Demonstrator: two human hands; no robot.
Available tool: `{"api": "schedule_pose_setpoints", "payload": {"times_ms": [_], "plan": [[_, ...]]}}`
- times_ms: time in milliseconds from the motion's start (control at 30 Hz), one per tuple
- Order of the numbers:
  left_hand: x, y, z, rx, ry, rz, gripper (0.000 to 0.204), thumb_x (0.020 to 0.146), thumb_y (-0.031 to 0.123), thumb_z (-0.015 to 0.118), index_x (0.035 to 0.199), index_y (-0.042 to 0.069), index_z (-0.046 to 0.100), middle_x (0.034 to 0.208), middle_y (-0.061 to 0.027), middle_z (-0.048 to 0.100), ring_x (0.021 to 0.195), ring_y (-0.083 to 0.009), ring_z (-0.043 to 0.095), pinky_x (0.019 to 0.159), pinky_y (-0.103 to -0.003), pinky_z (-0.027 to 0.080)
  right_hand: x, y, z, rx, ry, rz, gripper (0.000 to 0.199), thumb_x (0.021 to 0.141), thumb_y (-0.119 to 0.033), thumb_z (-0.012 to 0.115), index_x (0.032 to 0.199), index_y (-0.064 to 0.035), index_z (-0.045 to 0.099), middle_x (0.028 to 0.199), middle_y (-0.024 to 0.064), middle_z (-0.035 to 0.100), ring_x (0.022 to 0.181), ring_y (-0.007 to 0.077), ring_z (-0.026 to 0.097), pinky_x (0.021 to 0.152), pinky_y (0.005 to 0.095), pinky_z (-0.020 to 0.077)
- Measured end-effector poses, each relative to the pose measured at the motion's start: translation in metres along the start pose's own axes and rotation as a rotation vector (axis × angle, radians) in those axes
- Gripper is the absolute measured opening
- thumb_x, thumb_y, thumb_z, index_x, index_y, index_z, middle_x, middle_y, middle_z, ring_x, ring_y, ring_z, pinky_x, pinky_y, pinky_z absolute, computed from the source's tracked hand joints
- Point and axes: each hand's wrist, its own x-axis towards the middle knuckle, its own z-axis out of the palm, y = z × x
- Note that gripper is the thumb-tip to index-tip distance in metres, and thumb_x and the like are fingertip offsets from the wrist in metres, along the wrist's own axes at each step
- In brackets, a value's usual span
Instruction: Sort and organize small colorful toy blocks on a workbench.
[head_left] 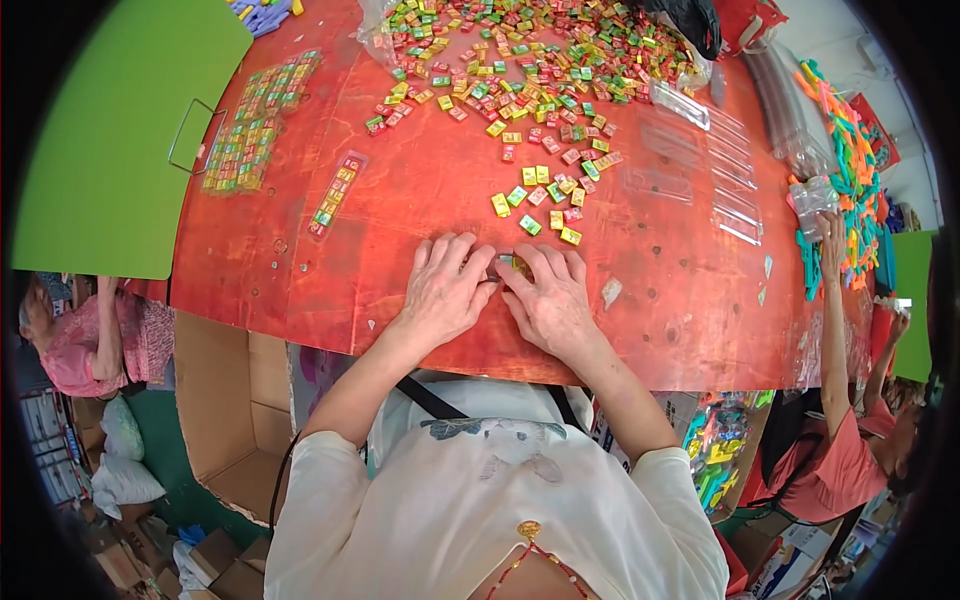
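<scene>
My left hand [445, 285] and my right hand [550, 300] meet at the near middle of the red table, fingers bent down and thumbs toward each other. Between them shows a small yellow-and-green packet [517, 264] under my right fingertips. The fingers of my left hand press on something mostly hidden, perhaps a clear tray. Just beyond my right hand lie several loose small packets [530, 226], red, yellow and green. To the left, a clear strip tray filled with packets [338, 195] rests at a slant.
A large heap of packets [560, 70] covers the far table. Filled trays [255, 120] are stacked at left, empty clear trays [735, 180] at right. A green board [120, 130] stands left; colourful plastic pieces [855, 190] lie right. Other people sit on both sides.
</scene>
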Motion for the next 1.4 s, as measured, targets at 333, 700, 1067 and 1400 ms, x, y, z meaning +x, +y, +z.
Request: {"api": "schedule_pose_setpoints", "payload": {"times_ms": [333,700,1067,1400], "plan": [[-0.017,-0.008,-0.003,-0.092,-0.048,-0.126,0.074,0.086,0.029,0.072,0.151,0.008,0.044,0.152,-0.0208,0.043,0.145,-0.0407,0.034,0.115,-0.062,0.025,0.007,-0.008,-0.002,-0.061,0.024,-0.112,0.046,0.085,-0.019,0.072,0.13,-0.0149,0.066,0.137,0.0119,0.055,0.122,0.03,0.053,0.102,0.0488,0.0381],[-0.02,-0.007,0.003,0.056,-0.091,-0.096,0.068,0.088,0.03,0.071,0.149,0.009,0.048,0.155,-0.0205,0.041,0.148,-0.0409,0.032,0.114,-0.065,0.025,0.001,-0.009,-0.003,-0.164,0.109,-0.121,0.041,0.082,-0.017,0.068,0.121,-0.0054,0.068,0.128,0.0139,0.06,0.119,0.0288,0.056,0.102,0.049,0.0403],[-0.019,-0.01,0.006,0.02,-0.044,-0.016,0.054,0.091,0.027,0.07,0.141,0.013,0.059,0.151,-0.019,0.046,0.145,-0.0392,0.037,0.113,-0.068,0.027,-0.007,-0.008,0.002,-0.195,0.093,-0.053,0.047,0.081,-0.018,0.076,0.127,-0.0116,0.067,0.132,0.009,0.057,0.124,0.0272,0.053,0.105,0.0523,0.036],[-0.026,-0.022,0.006,-0.053,0.013,-0.026,0.046,0.09,0.029,0.071,0.132,0.011,0.066,0.147,-0.0171,0.051,0.145,-0.0376,0.038,0.114,-0.068,0.023,0.002,-0.019,0.013,-0.212,0.033,-0.061,0.054,0.08,-0.023,0.077,0.132,-0.0113,0.064,0.138,0.0117,0.055,0.128,0.0287,0.05,0.107,0.0543,0.0357]]}}
